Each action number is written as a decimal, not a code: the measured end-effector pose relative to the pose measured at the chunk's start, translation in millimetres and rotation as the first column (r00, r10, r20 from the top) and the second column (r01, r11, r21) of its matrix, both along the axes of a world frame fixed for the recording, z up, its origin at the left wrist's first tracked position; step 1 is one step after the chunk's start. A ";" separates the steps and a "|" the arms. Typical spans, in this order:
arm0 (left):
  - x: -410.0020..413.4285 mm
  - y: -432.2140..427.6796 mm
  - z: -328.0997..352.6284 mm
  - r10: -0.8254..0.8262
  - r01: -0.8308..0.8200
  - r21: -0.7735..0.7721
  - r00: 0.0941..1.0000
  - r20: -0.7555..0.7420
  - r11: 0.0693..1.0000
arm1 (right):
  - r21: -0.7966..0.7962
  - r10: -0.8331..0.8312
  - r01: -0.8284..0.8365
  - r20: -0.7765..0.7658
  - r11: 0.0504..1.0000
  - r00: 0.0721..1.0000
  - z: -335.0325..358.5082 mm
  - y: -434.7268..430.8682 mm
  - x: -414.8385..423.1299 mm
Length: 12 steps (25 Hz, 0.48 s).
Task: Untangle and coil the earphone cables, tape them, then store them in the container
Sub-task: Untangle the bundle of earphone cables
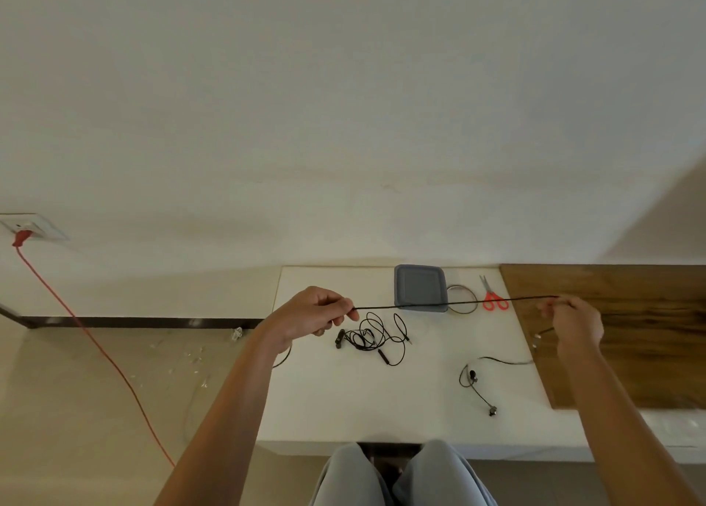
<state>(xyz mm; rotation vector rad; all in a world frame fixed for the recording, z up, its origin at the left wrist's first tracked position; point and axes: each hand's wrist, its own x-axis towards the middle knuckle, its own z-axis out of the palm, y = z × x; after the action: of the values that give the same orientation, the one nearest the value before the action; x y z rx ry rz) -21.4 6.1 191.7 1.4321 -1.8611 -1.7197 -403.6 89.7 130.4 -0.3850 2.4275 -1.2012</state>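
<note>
A black earphone cable [454,302] is stretched taut and level between my two hands above the white table [332,402]. My left hand [313,312] pinches its left end, and my right hand [573,320] pinches its right end, with a short tail and plug hanging below. A second black earphone set [372,335] lies tangled on the table under the stretched cable. More cable with earbuds [475,381] trails on the table at the right. The grey container [420,287] stands at the back with its lid on. A roll of clear tape [462,299] lies beside it.
Red-handled scissors [493,295] lie right of the tape. A brown wooden surface [626,333] adjoins the table on the right. A red cord [95,341] runs from a wall socket across the floor at left. My knees are under the table's near edge.
</note>
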 end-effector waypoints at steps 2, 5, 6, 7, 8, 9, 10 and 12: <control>-1.9 2.2 0.9 -0.014 0.014 0.001 1.000 0.018 1.000 | 0.005 -0.157 0.157 0.041 0.988 0.987 -8.4 4.6 -7.6; -1.6 4.4 2.0 -0.022 0.022 0.002 0.999 0.026 1.000 | 0.048 -0.286 0.282 0.089 0.958 0.954 -23.0 15.8 -18.7; -1.0 4.6 1.7 -0.020 0.020 0.001 0.999 0.032 1.000 | 0.071 -0.297 0.291 0.117 0.954 0.948 -26.3 19.4 -20.6; -1.1 4.6 1.4 -0.014 0.014 -0.002 0.999 0.043 1.000 | 0.099 -0.281 0.270 0.127 0.958 0.951 -29.2 22.5 -21.4; -2.0 4.7 0.9 0.001 0.000 -0.009 0.999 0.051 1.000 | 0.143 -0.243 0.228 0.097 0.963 0.965 -31.0 22.9 -18.7; -4.6 5.4 1.0 0.021 -0.021 -0.011 0.998 0.051 1.000 | 0.184 -0.178 0.176 -0.006 0.967 0.984 -29.1 20.2 -10.4; -9.0 6.2 1.0 0.035 -0.035 -0.005 0.999 0.038 0.999 | 0.199 -0.044 0.073 -0.146 0.977 0.988 -23.7 15.1 5.7; -22.2 9.5 1.1 0.028 -0.028 0.032 1.000 -0.013 0.999 | 0.051 0.402 -0.402 -0.242 0.914 0.883 -0.2 7.9 62.1</control>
<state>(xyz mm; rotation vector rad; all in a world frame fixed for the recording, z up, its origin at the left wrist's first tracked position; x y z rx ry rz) -43.6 15.6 192.7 1.4473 -1.8059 -1.7490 -341.5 97.6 130.2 -1.0409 2.3773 -1.0161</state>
